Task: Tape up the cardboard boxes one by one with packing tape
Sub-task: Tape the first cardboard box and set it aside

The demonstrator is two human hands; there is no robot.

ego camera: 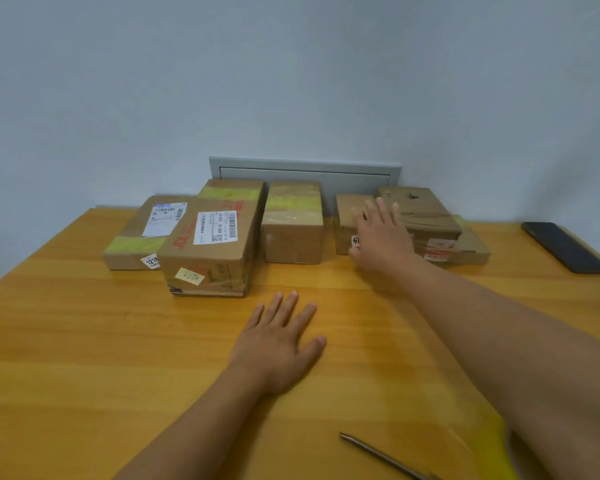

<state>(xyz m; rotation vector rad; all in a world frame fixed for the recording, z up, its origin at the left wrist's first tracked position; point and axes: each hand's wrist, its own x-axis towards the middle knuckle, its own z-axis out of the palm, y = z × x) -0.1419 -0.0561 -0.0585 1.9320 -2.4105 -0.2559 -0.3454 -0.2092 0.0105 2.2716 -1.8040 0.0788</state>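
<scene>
Left hand [278, 344] lies flat, fingers spread, mid-table [84, 341]. Right hand [381, 237], fingers straight, holding nothing, reaches over a small box [347, 216] near the far edge.

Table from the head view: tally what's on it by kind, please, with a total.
Cardboard boxes: 6, perhaps one more flat one under the far-right box
Black phone: 1
Metal blade tool: 1
Yellow tape roll, cut off by the frame edge: 1
Total: 9
</scene>
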